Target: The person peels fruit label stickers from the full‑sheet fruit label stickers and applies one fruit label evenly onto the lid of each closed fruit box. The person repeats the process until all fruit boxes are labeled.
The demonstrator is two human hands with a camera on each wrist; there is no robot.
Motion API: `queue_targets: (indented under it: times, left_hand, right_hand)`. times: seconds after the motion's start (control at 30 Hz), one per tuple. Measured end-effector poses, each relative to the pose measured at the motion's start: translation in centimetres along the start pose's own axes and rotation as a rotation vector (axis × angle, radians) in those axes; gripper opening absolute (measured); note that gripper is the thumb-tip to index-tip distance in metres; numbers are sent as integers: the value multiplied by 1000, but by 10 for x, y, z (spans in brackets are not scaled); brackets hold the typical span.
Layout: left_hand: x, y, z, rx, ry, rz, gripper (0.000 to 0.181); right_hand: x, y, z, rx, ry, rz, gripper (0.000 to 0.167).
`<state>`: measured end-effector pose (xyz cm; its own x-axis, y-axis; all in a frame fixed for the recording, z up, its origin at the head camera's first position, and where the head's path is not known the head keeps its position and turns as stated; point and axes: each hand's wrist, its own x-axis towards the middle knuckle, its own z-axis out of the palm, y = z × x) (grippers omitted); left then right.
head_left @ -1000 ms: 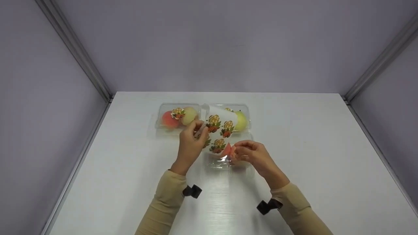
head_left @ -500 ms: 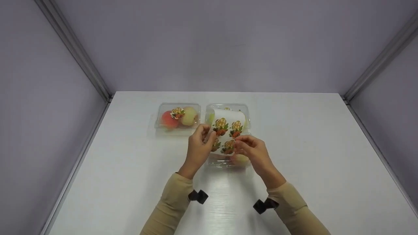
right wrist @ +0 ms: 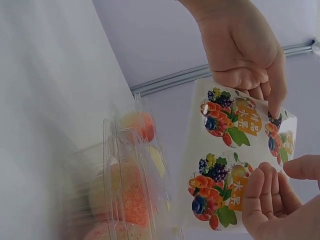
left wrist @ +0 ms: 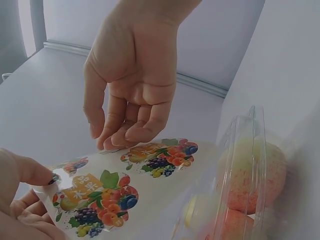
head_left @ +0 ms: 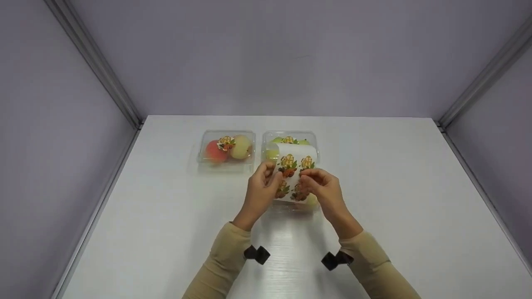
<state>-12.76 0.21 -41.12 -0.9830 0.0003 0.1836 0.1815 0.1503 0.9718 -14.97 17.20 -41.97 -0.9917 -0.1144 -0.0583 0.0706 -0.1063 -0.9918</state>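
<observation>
In the head view, a white sticker sheet (head_left: 294, 182) printed with several fruit designs is held up over clear fruit boxes. My left hand (head_left: 261, 187) pinches its left edge between thumb and fingers. My right hand (head_left: 326, 189) is at the opposite edge, fingertips by a sticker. The right wrist view shows this hand's thumb (right wrist: 302, 167) apart from its loosely bent fingers (right wrist: 265, 195). Below the sheet is a clear box (left wrist: 245, 150) with peach-coloured fruit, mostly hidden in the head view. Behind it stands a stickered box (head_left: 266, 137) of green fruit, partly covered by the sheet.
At the back left stands another lidded clear box (head_left: 208, 135), with red and pale yellow fruit and a fruit sticker (head_left: 226, 143) on its lid. All sit on a white table (head_left: 395, 199), enclosed by walls (head_left: 291, 62) at the back and both sides.
The left hand has moved right and toward the person, bringing the sheet along. The right hand has stayed almost in place, and the sheet's right edge is now at its fingertips.
</observation>
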Motion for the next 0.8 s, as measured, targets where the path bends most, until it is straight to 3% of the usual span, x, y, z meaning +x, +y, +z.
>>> queue_targets:
  times: [0.37,0.67,0.8]
  left_hand:
    - [-3,-2,8,-30,-40,-18,26]
    - [-6,-3,16,-67,-99,-5,33]
    - [-7,-4,19,-20,-88,0,36]
  right_hand:
    - [2,-1,3,-87,58,-58,13]
    - [1,0,4,-63,87,-59,14]
    - [1,0,4,-81,98,-59,15]
